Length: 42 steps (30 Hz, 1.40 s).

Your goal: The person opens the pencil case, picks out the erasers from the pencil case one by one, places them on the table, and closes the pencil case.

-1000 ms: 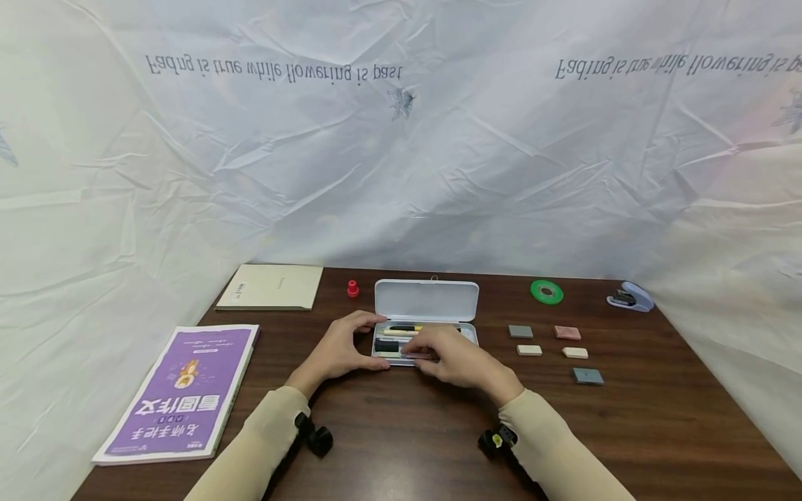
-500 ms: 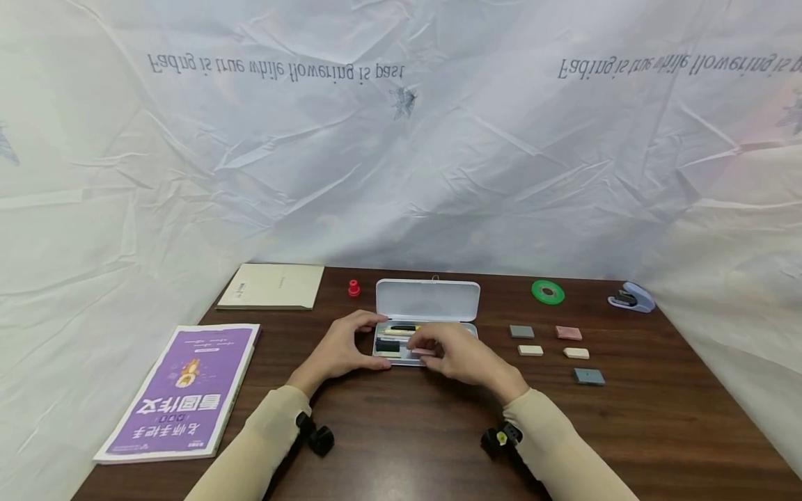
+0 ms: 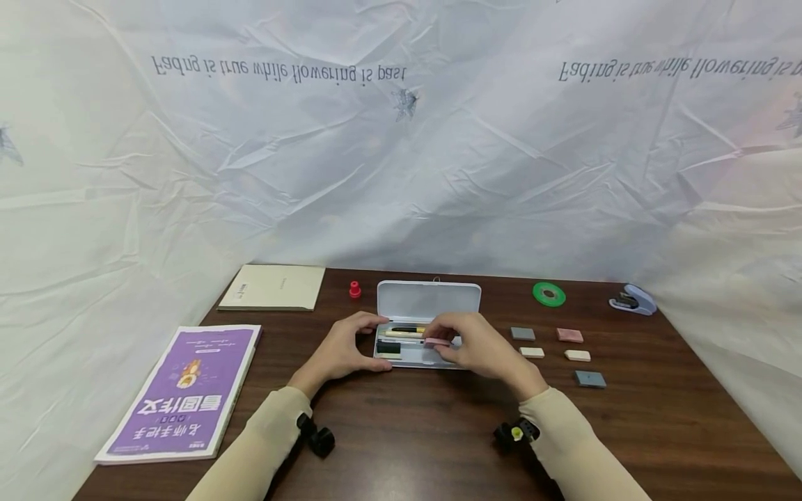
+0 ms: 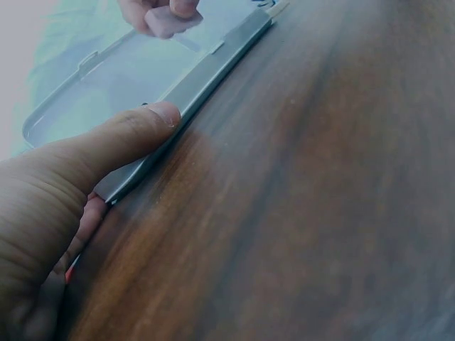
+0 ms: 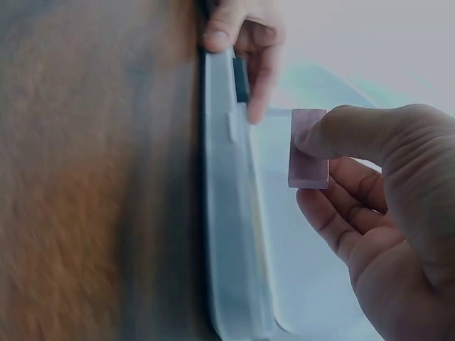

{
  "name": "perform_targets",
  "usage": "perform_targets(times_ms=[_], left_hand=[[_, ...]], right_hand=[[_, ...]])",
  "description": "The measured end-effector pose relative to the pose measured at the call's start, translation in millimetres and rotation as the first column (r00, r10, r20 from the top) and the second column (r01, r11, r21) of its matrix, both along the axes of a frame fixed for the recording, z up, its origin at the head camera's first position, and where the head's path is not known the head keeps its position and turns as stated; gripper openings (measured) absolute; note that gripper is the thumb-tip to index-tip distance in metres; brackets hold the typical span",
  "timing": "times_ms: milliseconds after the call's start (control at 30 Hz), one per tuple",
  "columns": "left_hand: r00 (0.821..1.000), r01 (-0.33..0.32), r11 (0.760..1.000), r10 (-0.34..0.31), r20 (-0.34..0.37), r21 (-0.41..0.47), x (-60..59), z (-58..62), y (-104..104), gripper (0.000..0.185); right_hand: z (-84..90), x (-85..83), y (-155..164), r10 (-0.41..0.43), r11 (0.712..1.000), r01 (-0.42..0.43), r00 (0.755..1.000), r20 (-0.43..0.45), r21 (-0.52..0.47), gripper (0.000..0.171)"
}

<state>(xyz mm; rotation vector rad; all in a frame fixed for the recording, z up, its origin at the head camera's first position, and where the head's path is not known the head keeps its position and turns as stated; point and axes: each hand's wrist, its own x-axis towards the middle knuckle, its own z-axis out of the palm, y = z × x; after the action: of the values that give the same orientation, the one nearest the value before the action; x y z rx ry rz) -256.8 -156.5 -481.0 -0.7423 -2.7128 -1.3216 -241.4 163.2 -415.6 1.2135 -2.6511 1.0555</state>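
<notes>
A white pencil case (image 3: 429,299) stands on the dark wooden table with its lid up. My left hand (image 3: 341,348) grips the case's left end, thumb on the front edge and fingers towards the back. Between thumb and fingers, my right hand (image 3: 485,346) pinches a pink eraser (image 5: 308,167) over the right part of the case. Inside lie a black-and-yellow pen (image 3: 407,329), a cream stick-like item (image 3: 403,335) and a dark block with a pale lower part (image 3: 388,347). The right hand hides part of the case's inside.
Right of the case lie grey (image 3: 523,333), white (image 3: 531,353), pink (image 3: 569,335) and blue-grey (image 3: 590,379) erasers. Behind them are a green tape roll (image 3: 548,293) and a stapler (image 3: 633,300). At left are a purple book (image 3: 182,390), a cream notebook (image 3: 273,287) and a small red object (image 3: 355,289).
My right hand has lifted the pink eraser from the front of the case's inside and moved right with it. The left hand stays at the case's left end.
</notes>
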Motion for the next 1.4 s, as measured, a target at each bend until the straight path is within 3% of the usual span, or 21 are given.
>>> perform_targets(times_ms=[333,567,800,1000,1233,1400], left_hand=[[1.0,0.003,1.0,-0.003,-0.003,-0.004,0.1,-0.6,0.0,0.083],[1.0,0.004,1.0,-0.004,-0.002,-0.006,0.0,-1.6,-1.3,0.082],[1.0,0.0,1.0,0.0,-0.009,-0.015,0.4,-1.7,-1.4,0.083],[1.0,-0.003,1.0,0.003,-0.016,-0.016,0.5,-2.0,-1.8,0.082],[1.0,0.0,1.0,0.0,-0.014,-0.011,0.8,-0.9,-1.3,0.082],[1.0,0.006,1.0,-0.006,-0.01,-0.006,0.5,-0.1,-0.4,0.082]], right_hand=[[14.3,8.4,43.6,-0.115,0.992,0.115,0.993,0.004,-0.055,0.025],[7.8,16.9,89.1,-0.243,0.97,0.243,0.97,0.001,-0.025,0.023],[-4.1,28.0,125.9,-0.319,0.948,0.319,0.947,0.036,-0.005,0.023],[-14.5,34.6,143.8,-0.325,0.945,0.326,0.945,-0.024,0.03,0.025],[-26.0,36.0,152.2,-0.308,0.947,0.319,0.938,-0.161,0.047,0.033],[-29.5,35.1,153.9,-0.292,0.954,0.3,0.939,-0.185,0.017,0.036]])
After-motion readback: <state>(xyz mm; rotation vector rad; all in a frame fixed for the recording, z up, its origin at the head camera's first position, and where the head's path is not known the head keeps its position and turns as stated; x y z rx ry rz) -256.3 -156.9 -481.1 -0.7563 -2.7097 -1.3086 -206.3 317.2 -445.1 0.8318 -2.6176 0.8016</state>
